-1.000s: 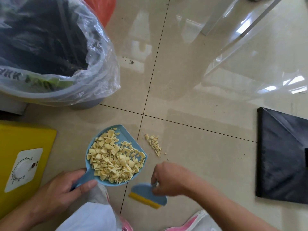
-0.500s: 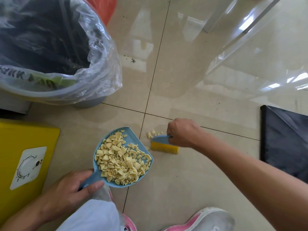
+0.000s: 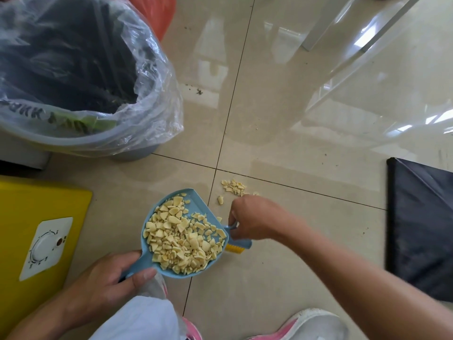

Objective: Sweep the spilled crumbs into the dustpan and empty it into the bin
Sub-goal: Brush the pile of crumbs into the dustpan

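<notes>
Lower centre: left hand (image 3: pixel 105 283) curls its fingers round the blue plastic dustpan (image 3: pixel 198 208) handle to steady it; right hand (image 3: pixel 255 217) grips the yellow-bristled blue brush (image 3: pixel 242 244) at its lip for sweeping

Bright daylight, window glare on glossy floor tiles (image 3: pixel 306 133), soft shadows, wide-angle edge distortion

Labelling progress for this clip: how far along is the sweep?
Done: most crumbs sit heaped in the dustpan, which the left hand holds by its handle. In hand: the right hand grips the brush beside the pan's edge. Left: a small loose pile on the floor beyond the pan, then tipping into the bin.
</notes>
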The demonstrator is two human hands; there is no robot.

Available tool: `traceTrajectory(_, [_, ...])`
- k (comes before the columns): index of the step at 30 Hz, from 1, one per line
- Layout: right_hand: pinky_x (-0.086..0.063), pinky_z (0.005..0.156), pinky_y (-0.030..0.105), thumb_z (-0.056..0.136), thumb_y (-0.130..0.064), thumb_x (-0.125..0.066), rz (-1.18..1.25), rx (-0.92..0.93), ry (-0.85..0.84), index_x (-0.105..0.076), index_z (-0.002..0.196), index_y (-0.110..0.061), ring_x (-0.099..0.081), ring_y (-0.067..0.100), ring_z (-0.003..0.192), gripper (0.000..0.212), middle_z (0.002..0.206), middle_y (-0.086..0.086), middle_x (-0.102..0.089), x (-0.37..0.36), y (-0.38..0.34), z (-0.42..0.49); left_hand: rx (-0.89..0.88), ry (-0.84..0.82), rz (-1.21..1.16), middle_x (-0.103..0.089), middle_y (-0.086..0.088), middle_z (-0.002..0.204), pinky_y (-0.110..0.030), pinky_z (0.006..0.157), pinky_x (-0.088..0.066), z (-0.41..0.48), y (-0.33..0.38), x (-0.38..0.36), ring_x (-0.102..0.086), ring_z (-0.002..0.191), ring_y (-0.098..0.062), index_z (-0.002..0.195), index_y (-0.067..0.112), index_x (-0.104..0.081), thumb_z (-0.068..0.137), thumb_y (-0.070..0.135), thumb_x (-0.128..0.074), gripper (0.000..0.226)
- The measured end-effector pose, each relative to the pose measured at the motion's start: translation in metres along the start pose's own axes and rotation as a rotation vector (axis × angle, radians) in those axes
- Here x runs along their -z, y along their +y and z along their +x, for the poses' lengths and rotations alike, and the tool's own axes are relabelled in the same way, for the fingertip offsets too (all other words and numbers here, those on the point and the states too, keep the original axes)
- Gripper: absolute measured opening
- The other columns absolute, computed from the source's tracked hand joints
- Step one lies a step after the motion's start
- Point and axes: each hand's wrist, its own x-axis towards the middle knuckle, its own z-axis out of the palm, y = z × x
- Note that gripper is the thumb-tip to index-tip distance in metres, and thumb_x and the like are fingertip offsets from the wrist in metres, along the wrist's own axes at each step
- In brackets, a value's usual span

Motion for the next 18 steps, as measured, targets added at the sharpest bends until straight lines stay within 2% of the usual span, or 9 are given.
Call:
traceTrajectory(3, [-0.060, 0.062, 0.032, 0.083, -0.029, -0.068, 0.043, -0.083, 0.095, -0.081, 0.099, -0.017, -0.070, 0.020, 0.073, 0.024, 0.085, 0.002, -0.078, -0.020, 0.008, 0.020, 0.003, -0.020, 0.018, -0.071, 0.012, 0.072, -0.017, 0.056, -0.041, -0.001, 0.000, 0.000, -0.059, 0.062, 0.002, 0.099, 0.043, -0.070, 0.060, 0.100, -0.040, 0.075])
traceTrajectory(5, [-0.058, 0.059, 0.032, 0.083, -0.028, -0.068, 0.115, -0.160, 0.170, -0.080, 0.097, -0.013, -0.069, 0.023, 0.072, 0.024, 0.083, 0.006, -0.077, -0.013, 0.025, 0.025, 0.012, -0.027, 0.035, -0.071, 0.001, 0.079, -0.020, 0.057, -0.042, 0.000, -0.004, 0.000, -0.057, 0.062, 0.001, 0.101, 0.031, -0.070, 0.063, 0.098, -0.041, 0.082])
traceTrajectory(7, [-0.048, 0.050, 0.027, 0.080, -0.027, -0.067, 0.186, -0.248, 0.247, -0.080, 0.092, -0.012, -0.064, 0.021, 0.064, 0.023, 0.075, 0.009, -0.074, -0.001, 0.045, 0.024, 0.024, -0.037, 0.056, -0.069, 0.000, 0.077, -0.022, 0.057, -0.041, 0.002, -0.009, -0.001, -0.056, 0.060, 0.000, 0.100, 0.028, -0.069, 0.064, 0.098, -0.040, 0.084])
traceTrajectory(9, [-0.037, 0.047, 0.026, 0.079, -0.025, -0.066, 0.287, -0.341, 0.324, -0.079, 0.087, -0.009, -0.055, 0.020, 0.057, 0.022, 0.068, 0.010, -0.068, 0.010, 0.063, 0.022, 0.032, -0.041, 0.072, -0.066, 0.008, 0.067, -0.024, 0.056, -0.040, 0.006, -0.011, -0.002, -0.054, 0.058, 0.000, 0.099, 0.032, -0.067, 0.063, 0.100, -0.039, 0.081])
traceTrajectory(11, [-0.036, 0.048, 0.026, 0.078, -0.023, -0.066, 0.376, -0.424, 0.369, -0.079, 0.083, -0.007, -0.051, 0.021, 0.056, 0.021, 0.063, 0.010, -0.062, 0.018, 0.076, 0.019, 0.032, -0.040, 0.089, -0.063, 0.014, 0.063, -0.029, 0.055, -0.044, 0.010, -0.012, -0.004, -0.054, 0.058, 0.001, 0.099, 0.036, -0.066, 0.062, 0.100, -0.039, 0.078])
traceTrajectory(14, [-0.041, 0.054, 0.029, 0.080, -0.023, -0.069, 0.484, -0.491, 0.363, -0.080, 0.088, -0.007, -0.055, 0.021, 0.063, 0.021, 0.080, 0.017, -0.072, 0.023, 0.087, 0.014, 0.027, -0.035, 0.116, -0.064, 0.017, 0.064, -0.037, 0.060, -0.050, 0.014, -0.014, -0.008, -0.056, 0.059, 0.000, 0.096, 0.046, -0.065, 0.062, 0.100, -0.038, 0.069])
traceTrajectory(16, [-0.042, 0.058, 0.030, 0.082, -0.024, -0.072, 0.568, -0.475, 0.342, -0.081, 0.089, -0.009, -0.055, 0.020, 0.067, 0.019, 0.086, 0.017, -0.073, 0.026, 0.086, 0.008, 0.028, -0.032, 0.138, -0.064, 0.019, 0.065, -0.034, 0.057, -0.049, 0.015, -0.019, -0.012, -0.056, 0.059, -0.001, 0.093, 0.052, -0.064, 0.062, 0.100, -0.037, 0.064])
traceTrajectory(18, [-0.040, 0.057, 0.028, 0.083, -0.026, -0.073, 0.654, -0.422, 0.344, -0.081, 0.087, -0.012, -0.051, 0.016, 0.062, 0.016, 0.073, 0.010, -0.065, 0.027, 0.077, 0.004, 0.026, -0.011, 0.179, -0.063, 0.026, 0.068, -0.023, 0.057, -0.045, 0.015, -0.026, -0.017, -0.055, 0.059, -0.001, 0.090, 0.058, -0.061, 0.061, 0.101, -0.035, 0.058])
